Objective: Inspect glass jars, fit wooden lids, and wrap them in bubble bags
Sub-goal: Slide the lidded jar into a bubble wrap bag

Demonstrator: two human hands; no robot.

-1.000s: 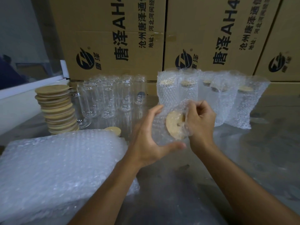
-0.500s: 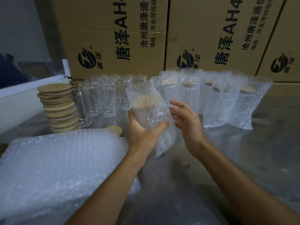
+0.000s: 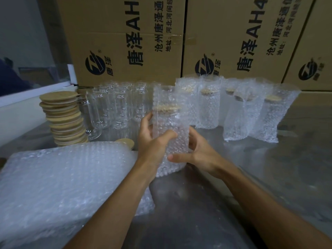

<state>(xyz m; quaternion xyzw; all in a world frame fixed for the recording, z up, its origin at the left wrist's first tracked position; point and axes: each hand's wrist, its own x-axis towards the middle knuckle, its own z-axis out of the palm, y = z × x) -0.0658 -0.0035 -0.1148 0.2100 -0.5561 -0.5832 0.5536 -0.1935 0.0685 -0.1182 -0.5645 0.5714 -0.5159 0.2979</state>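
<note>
A glass jar with a wooden lid, inside a bubble bag (image 3: 168, 126), stands upright in the middle, its bottom near the metal table. My left hand (image 3: 152, 142) grips its left side with the thumb across the front. My right hand (image 3: 195, 153) holds the lower right side, thumb laid over the bag. Several bare glass jars (image 3: 116, 106) stand behind on the left. Beside them rises a stack of wooden lids (image 3: 62, 119). Several wrapped jars (image 3: 242, 112) stand in a row at the back right.
A thick pile of bubble bags (image 3: 62, 180) lies at the front left, with one loose wooden lid (image 3: 125, 141) at its far edge. Large cardboard boxes (image 3: 129, 40) wall off the back. The steel table (image 3: 287, 168) stretches to the right.
The bagged jar went from lying tilted with its lid toward me to standing upright. My right hand came back onto its lower right side and the jar dropped lower toward the table.
</note>
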